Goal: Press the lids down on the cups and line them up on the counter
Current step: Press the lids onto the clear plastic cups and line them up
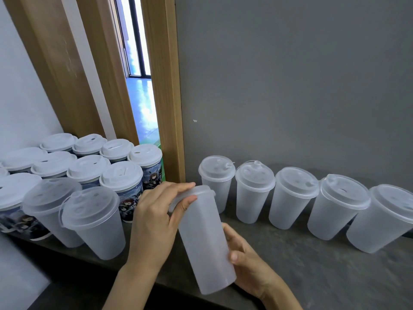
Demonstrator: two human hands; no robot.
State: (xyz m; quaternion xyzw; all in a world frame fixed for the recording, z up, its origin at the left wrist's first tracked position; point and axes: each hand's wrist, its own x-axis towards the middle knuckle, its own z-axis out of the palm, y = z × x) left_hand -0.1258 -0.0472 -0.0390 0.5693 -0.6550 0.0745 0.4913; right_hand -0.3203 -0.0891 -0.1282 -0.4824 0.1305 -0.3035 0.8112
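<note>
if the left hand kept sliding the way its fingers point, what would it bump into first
Probably the nearest frosted cup standing in the row by the wall, just beyond the held cup that the left hand grips at its lid; depth is hard to judge.

Frosted cup (206, 242) held tilted at frame centre, top toward 11 o'clock, above the dark counter (301, 265). Left hand (156, 215) grips its lid (196, 191), fingers over the top, thumb on the rim. Right hand (248, 262) wraps the cup's lower body from 4 o'clock. Five lidded frosted cups (292, 198) in a row along the grey wall (290, 74), 1 to 3 o'clock. Two more frosted cups (93, 220) at 9 o'clock, printed white-lidded cups (121, 182) behind them. Wooden door frame (165, 86) at 12 o'clock.
</note>
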